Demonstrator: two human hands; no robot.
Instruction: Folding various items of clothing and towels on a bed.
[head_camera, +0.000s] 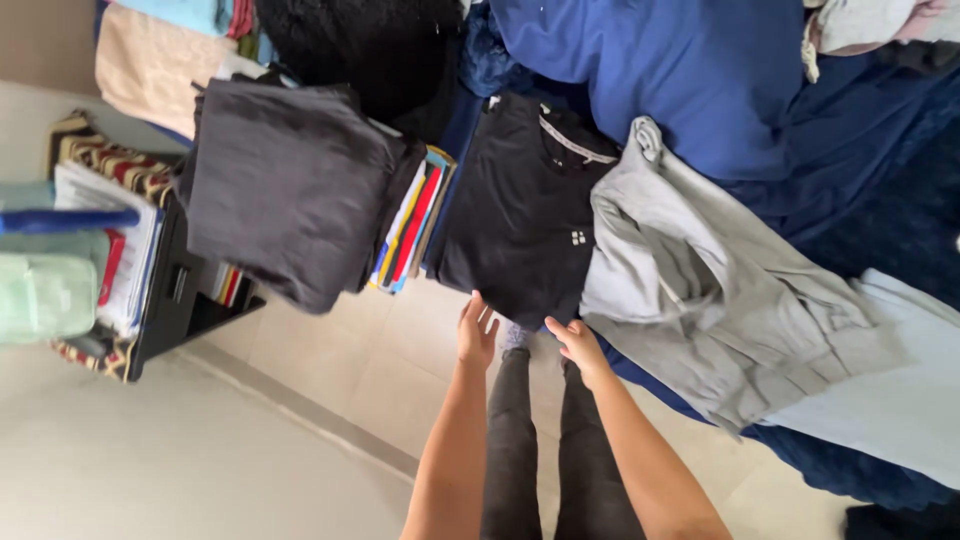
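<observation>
— What is the person wearing?

— Dark grey, close-fitting trousers (548, 450); both legs show from above, narrow and plain, with faint creases down the cloth.

— Any sleeves?

— None in view. Both forearms are bare right down to the near edge of the picture, so any sleeve ends higher up.

— Anything on the hands?

— The left hand (476, 333) and the right hand (576, 342) are bare: no gloves, and I can make out no ring, watch or band at the wrists. The fingers (484, 312) are uncovered too.

— Shoes?

— Too hidden to tell.
</observation>
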